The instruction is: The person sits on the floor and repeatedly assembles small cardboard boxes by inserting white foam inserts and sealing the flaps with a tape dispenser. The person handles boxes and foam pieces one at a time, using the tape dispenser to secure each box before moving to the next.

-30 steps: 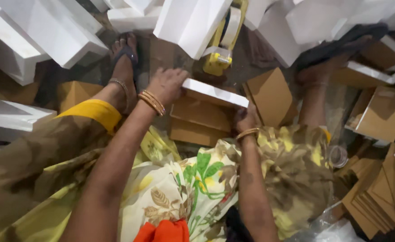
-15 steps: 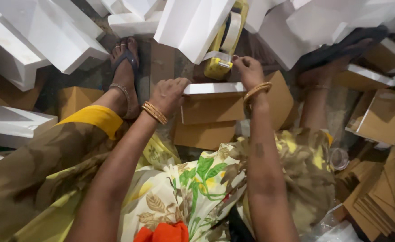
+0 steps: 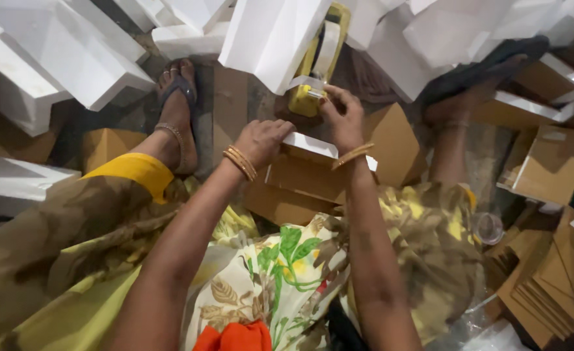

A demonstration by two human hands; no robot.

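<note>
L hand point(image 3: 267, 140) flat on cardboard box point(image 3: 303, 175), no grasp; R hand point(image 3: 342, 117) gripping yellow tape dispenser point(image 3: 313, 71).

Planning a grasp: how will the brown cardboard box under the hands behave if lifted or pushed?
The cardboard box looks thin-walled with loose flaps, so probably light and apt to flex. The left hand presses on its white top panel, hinting it shifts when unheld. The right hand is at the yellow tape dispenser, so the flaps likely aren't sealed.
</note>
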